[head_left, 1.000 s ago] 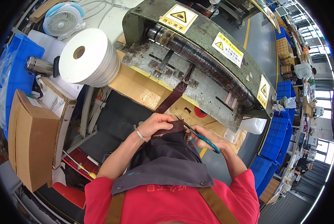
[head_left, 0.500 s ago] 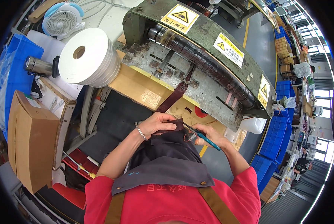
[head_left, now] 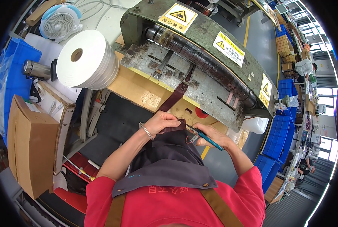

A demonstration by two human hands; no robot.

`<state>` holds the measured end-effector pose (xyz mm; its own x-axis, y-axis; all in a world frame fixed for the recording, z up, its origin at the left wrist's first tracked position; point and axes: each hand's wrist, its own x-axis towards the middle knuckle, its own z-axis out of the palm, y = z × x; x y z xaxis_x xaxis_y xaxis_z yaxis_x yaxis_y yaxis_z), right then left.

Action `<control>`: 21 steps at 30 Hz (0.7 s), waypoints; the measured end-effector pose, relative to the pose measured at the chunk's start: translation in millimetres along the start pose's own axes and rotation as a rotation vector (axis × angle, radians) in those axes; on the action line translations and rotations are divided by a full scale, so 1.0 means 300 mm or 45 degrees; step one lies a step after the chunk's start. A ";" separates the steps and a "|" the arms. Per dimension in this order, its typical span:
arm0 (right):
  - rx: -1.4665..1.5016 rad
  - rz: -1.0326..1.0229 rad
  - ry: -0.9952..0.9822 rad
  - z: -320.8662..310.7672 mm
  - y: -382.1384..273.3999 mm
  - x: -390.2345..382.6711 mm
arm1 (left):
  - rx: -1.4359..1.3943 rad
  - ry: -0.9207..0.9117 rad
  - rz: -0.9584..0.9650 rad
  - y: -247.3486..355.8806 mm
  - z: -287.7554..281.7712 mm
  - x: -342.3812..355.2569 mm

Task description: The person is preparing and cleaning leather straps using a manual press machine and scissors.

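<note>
In front of my apron, my left hand (head_left: 160, 122) pinches the end of a dark maroon strip (head_left: 177, 126) between thumb and fingers. My right hand (head_left: 216, 136) is closed around a teal-handled tool (head_left: 211, 142); its narrow dark front end meets the strip's right edge. Whether the tool is scissors or pliers cannot be made out. A small metal piece (head_left: 194, 138) shows beneath the right fingers. From the machine's metal plate, a long maroon strap (head_left: 171, 99) hangs down toward my left hand, and its lower end passes behind that hand.
Ahead stands a green roller machine (head_left: 203, 43) with warning labels and a scuffed metal plate (head_left: 142, 62). At left are a white roll (head_left: 80, 60), a fan (head_left: 59, 24), a steel flask (head_left: 36, 68) and a cardboard box (head_left: 34, 143). Blue crates (head_left: 280, 138) line the right side.
The view has shifted slightly. Both hands stay nearly in place, with the strip and the tool still held; the strip's end is turned a little differently.
</note>
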<state>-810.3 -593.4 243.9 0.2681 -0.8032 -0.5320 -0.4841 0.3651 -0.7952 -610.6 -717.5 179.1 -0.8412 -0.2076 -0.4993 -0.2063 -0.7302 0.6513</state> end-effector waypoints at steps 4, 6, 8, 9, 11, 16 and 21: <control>-0.036 0.040 0.077 -0.001 0.019 -0.010 | 0.021 0.032 0.015 0.004 0.003 0.027; 0.028 0.130 0.116 -0.003 0.016 -0.020 | 0.005 0.023 0.024 0.007 0.008 0.037; 0.053 0.137 0.153 0.003 0.032 -0.026 | -0.094 0.011 0.082 0.008 0.023 0.048; 0.076 0.142 0.189 0.007 0.040 -0.030 | -0.094 0.009 0.079 0.002 0.020 0.053; 0.108 0.189 0.199 0.010 0.049 -0.041 | -0.003 0.035 -0.023 -0.018 0.008 0.070; 0.103 0.160 0.207 0.014 0.087 -0.044 | -0.041 0.078 -0.059 -0.036 0.020 0.089; 0.129 0.177 0.068 -0.005 0.099 -0.019 | 0.027 0.117 -0.113 -0.046 0.036 0.104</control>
<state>-827.5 -578.9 223.8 0.1587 -0.7642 -0.6252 -0.4266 0.5180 -0.7414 -639.6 -706.9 160.8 -0.7701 -0.2021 -0.6051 -0.2893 -0.7347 0.6136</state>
